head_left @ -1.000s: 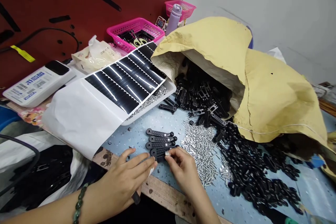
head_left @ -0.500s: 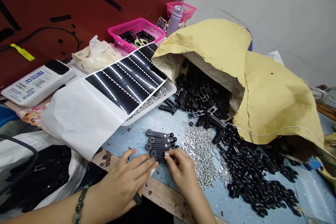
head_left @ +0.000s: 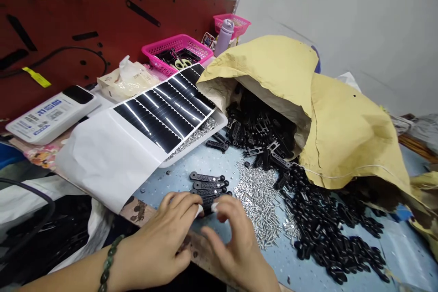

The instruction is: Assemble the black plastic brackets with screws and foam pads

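Several black perforated plastic bars (head_left: 208, 184) lie side by side on the blue-grey bench top (head_left: 219, 164), their near ends partly hidden by my hands. My left hand (head_left: 164, 232) is curled at those near ends, fingertips against the lowest bar. A small white scrap (head_left: 199, 211) shows at its fingertips. Whether it grips anything, I cannot tell. My right hand (head_left: 236, 242) is slightly blurred, hovering just off the bars with fingers spread and nothing in them. A loose pile of silver screws (head_left: 260, 205) lies to its right.
A yellow paper sack (head_left: 342, 132) spills black plastic parts (head_left: 328, 223) across the bench. Beside it lie a sheet of black pads (head_left: 160, 116) and a white tray of screws (head_left: 195, 139). A pink basket with scissors (head_left: 174, 52) stands behind. The bench's wooden edge (head_left: 147, 212) runs below.
My right hand has lifted off the black bars and its fingers have spread. My left hand has stayed at the bars. The whole view has shifted slightly.
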`<state>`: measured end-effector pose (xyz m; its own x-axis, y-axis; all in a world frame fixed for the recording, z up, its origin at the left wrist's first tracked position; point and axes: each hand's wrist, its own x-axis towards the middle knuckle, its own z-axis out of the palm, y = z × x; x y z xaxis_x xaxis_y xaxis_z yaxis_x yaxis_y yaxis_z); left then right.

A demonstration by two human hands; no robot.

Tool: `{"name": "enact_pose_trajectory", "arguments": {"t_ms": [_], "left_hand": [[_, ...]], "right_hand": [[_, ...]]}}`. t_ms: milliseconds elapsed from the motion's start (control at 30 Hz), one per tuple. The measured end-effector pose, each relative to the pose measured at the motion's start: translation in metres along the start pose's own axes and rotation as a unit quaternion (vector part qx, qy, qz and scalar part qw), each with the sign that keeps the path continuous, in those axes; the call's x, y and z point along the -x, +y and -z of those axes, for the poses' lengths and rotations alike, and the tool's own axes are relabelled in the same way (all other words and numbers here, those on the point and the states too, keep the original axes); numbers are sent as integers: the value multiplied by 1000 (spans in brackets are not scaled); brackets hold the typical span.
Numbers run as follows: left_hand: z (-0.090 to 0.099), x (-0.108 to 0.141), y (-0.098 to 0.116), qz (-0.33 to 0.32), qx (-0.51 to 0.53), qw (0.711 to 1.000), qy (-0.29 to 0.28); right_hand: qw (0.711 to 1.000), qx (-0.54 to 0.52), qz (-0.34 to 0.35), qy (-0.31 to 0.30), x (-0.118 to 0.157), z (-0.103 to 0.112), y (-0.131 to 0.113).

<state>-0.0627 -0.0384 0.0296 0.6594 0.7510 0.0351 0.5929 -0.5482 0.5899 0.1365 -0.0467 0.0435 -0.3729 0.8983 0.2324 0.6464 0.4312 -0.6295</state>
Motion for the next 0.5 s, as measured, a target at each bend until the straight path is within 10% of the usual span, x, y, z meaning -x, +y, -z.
{"name": "enact_pose_trajectory", "arguments": {"t_ms": [200,333,500], "left_hand": [[2,-5,9,44,101,992,66],[3,3,0,80,68,984,145],[-8,10,-20,-61,-110,989,84]], "right_hand": [[987,-86,133,-25,-4,-3,-30],[970,-224,-74,52,0,-3,-6],[933,-252,-256,-2,-11,-5,33]]}}
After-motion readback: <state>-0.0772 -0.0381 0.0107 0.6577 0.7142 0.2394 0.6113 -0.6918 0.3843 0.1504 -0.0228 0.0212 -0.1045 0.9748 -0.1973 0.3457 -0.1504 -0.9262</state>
